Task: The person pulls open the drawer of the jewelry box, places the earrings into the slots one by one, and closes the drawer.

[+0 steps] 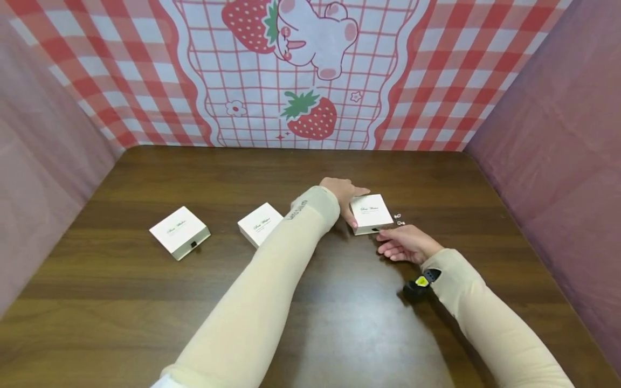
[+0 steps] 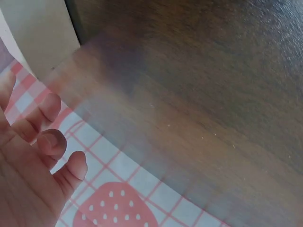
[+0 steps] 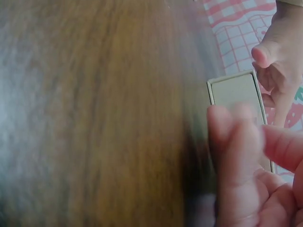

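A white drawer-style gift box (image 1: 371,210) with printed lettering lies at right of centre on the table. My left hand (image 1: 341,195) holds it at its left side, thumb near the front corner and index finger along the back edge. At the box's front, my right hand (image 1: 406,243) pinches at the black pull tab (image 1: 375,230) with thumb and index finger. In the right wrist view, the blurred right fingers (image 3: 236,142) cover the tab and part of the box front (image 3: 236,92). The left wrist view shows the left hand's other fingers (image 2: 52,142) loosely bent.
Just right of the box lie small shiny pieces (image 1: 399,219), like a pair of earrings. Two similar white boxes stand to the left: one (image 1: 180,231) farther off, another (image 1: 261,222) partly behind the left sleeve. A strawberry-print cloth (image 1: 310,75) hangs behind the brown table (image 1: 121,302).
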The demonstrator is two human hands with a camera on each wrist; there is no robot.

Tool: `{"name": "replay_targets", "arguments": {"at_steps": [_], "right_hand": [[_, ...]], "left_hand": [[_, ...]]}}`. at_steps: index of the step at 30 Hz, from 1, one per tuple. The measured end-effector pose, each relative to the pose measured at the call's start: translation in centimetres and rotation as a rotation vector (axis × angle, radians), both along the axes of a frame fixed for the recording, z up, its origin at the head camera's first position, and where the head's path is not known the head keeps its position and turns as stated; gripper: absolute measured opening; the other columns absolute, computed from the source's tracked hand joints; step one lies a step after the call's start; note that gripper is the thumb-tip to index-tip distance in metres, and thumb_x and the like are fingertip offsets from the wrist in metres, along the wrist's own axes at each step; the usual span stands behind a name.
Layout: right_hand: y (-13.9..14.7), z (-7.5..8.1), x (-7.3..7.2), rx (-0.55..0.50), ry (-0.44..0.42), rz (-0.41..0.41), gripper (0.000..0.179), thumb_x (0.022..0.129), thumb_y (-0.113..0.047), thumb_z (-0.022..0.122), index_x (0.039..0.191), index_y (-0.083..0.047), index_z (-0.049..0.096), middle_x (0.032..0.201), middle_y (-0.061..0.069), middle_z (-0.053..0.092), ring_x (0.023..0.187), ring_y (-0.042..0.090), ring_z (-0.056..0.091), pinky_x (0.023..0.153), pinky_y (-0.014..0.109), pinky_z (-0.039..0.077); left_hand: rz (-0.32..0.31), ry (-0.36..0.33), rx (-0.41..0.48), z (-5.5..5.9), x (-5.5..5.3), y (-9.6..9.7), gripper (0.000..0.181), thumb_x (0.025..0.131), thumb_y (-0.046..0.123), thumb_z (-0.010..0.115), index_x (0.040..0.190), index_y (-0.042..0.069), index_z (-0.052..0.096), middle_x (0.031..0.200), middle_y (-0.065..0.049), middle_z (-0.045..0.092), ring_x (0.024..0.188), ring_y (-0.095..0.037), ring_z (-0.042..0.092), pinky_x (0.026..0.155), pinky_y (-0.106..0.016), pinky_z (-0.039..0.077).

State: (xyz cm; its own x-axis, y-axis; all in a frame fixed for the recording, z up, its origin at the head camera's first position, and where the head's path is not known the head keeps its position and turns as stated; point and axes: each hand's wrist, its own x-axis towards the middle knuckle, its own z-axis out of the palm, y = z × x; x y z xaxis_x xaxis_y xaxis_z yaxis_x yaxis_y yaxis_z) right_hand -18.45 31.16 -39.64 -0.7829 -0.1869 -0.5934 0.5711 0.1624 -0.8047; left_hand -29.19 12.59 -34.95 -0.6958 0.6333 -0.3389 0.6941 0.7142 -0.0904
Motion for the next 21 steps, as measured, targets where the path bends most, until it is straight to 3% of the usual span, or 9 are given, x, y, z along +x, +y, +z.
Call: {"name": "replay_targets", "arguments": {"at_steps": [6,12,14,18,21], "right_hand": [[-0.26,-0.07,0.04,-0.021,0.016,-0.037,0.021,0.101,-0.017,0.047,0.103,0.001,0.055,0.064,-0.002,0.066,0.047,-0.001,0.055,0.049,0.014,0.047],[-0.66,-0.09,-0.09,-0.033,0.036,-0.086,0.025,0.101,-0.016,0.046,0.112,0.006,0.049,0.061,-0.004,0.063,0.044,-0.002,0.052,0.046,0.013,0.045],[-0.68,-0.11,-0.12,-0.039,0.042,-0.098,0.022,0.101,-0.014,0.047,0.109,0.006,0.049,0.060,-0.003,0.063,0.043,-0.002,0.052,0.045,0.013,0.044],[-0.72,-0.22,-0.22,-0.033,0.044,-0.105,0.015,0.100,-0.010,0.047,0.102,0.004,0.052,0.059,-0.003,0.063,0.043,-0.002,0.051,0.045,0.013,0.044],[-0.71,-0.32,-0.28,-0.023,0.041,-0.098,0.015,0.099,-0.009,0.047,0.101,0.004,0.054,0.059,-0.003,0.063,0.044,-0.002,0.051,0.045,0.013,0.044]], "left_hand": [[0.002,-0.041,0.017,-0.53,-0.44,0.47,0.098,0.069,0.074,0.065,0.151,0.037,0.026,0.143,0.007,0.048,0.123,-0.012,0.048,0.088,-0.035,0.046],[-0.012,0.016,0.000,-0.25,-0.13,0.62,0.091,0.068,0.074,0.066,0.147,0.036,0.039,0.136,0.009,0.055,0.115,-0.013,0.054,0.082,-0.036,0.047],[-0.016,0.042,0.019,-0.05,0.01,0.60,0.083,0.068,0.072,0.068,0.140,0.035,0.049,0.129,0.009,0.060,0.109,-0.014,0.058,0.079,-0.036,0.048],[0.009,0.056,0.087,0.05,0.00,0.53,0.061,0.066,0.069,0.072,0.113,0.029,0.070,0.112,0.008,0.067,0.096,-0.013,0.061,0.075,-0.035,0.048],[0.037,0.042,0.108,-0.01,-0.11,0.49,0.063,0.066,0.068,0.072,0.115,0.030,0.069,0.116,0.009,0.066,0.099,-0.011,0.060,0.077,-0.035,0.049]]}}
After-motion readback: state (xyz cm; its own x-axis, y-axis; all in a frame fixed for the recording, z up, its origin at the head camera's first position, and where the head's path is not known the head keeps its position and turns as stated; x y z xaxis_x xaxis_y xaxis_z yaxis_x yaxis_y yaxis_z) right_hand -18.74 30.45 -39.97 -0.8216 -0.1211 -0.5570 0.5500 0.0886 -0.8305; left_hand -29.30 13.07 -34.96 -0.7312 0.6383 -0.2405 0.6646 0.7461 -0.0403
